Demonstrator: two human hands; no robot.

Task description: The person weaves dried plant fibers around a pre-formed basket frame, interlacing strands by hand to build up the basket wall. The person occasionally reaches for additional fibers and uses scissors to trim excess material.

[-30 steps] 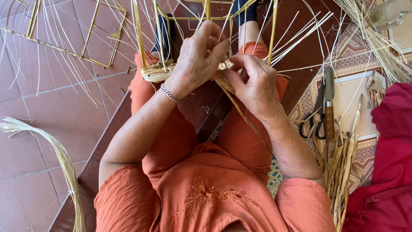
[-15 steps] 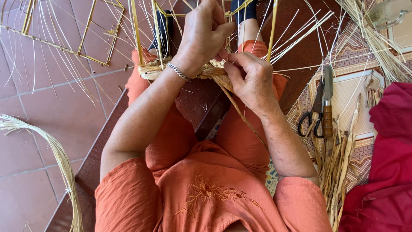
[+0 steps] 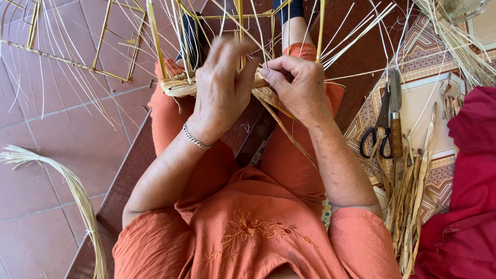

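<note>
Two bare hands work on a woven straw band in the single head view, which looks down onto the lap of a person seated in orange clothing. The band lies across the knees, in the middle of the scene toward the far side, and thin upright stakes rise from it. The left hand covers the centre of the band; it is slightly blurred, its fingers spread and curled over the weave, apparently pressing it rather than clenching. Whether they pinch a strand cannot be told. The right hand sits just right of it, touching the band, fingers bent and closed on a flat straw strand that trails near and right across the thigh.

Handling, as a judgement: the work looks light; the strands are thin, springy and likely brittle if bent sharply, while the woven band is firmer and gives the safest hold. The stakes should not bear load.

Scissors and a wooden-handled knife lie on a patterned mat to the right, beside a bundle of reed strips. Red cloth lies far right. A loose straw sheaf curves over the tiled floor at left.
</note>
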